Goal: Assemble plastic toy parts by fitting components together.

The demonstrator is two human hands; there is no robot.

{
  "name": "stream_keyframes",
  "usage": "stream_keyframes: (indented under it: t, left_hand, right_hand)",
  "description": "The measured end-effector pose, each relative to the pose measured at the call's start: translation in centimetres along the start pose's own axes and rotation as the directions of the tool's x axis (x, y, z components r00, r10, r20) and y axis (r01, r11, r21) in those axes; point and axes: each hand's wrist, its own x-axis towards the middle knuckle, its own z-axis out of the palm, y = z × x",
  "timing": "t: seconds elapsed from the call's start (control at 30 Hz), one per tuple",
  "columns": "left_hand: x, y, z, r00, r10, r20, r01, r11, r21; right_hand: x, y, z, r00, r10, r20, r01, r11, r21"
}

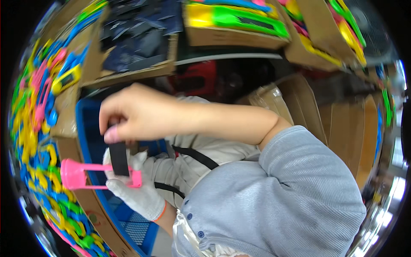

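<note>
Over a blue plastic crate, the white-gloved left hand grasps a pink plastic piece with a slotted frame and a flared, cup-like end, its thumb against the lower bar. That piece lies roughly level across the palm, flared end pointing away from the wrist. The bare right hand, slightly blurred, pinches the upper end of a flat black strip between its fingers; the strip hangs across the frame, though whether they touch cannot be told. Along the left lies a heap of pink, yellow, green and blue plastic pieces. Beyond the hands stand a cardboard box of dark flat pieces and a cardboard box of bright plastic parts.
</note>
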Motion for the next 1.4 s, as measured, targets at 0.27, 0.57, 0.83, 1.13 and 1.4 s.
stream_keyframes:
  t: [0.27, 0.57, 0.83, 1.13, 1.4]
  left_hand:
    - [-1.6, -1.5, 2.2, 0.963, -0.257, 0.075, 0.235, 0.946, 0.225]
    - [-2.3, -1.6, 5.0, 0.907, -0.349, 0.236, 0.356, 0.934, 0.013]
    - [-1.5, 1.4, 4.5, 0.945, -0.260, 0.201, 0.115, 0.835, 0.538]
    - [-9.0, 2.3, -5.2, 0.978, 0.058, 0.200, -0.183, 0.703, 0.688]
    - [-16.2, -2.2, -4.0, 0.651, 0.438, -0.620, -0.458, 0.878, 0.139]
  right_hand:
    - [-8.1, 3.7, 1.5, 0.853, -0.244, -0.462, 0.076, 0.933, -0.353]
    - [-10.7, 1.8, -2.2, 0.728, -0.551, -0.408, 0.114, 0.684, -0.721]
    - [-10.2, 1.6, -2.5, 0.910, 0.377, -0.172, -0.195, 0.757, 0.623]
    - [-10.2, 8.1, 3.5, 0.196, 0.073, 0.978, -0.970, -0.131, 0.204]
    - [-7.4, 7.1, 9.6, -0.353, -0.051, 0.934, -0.909, -0.217, -0.355]
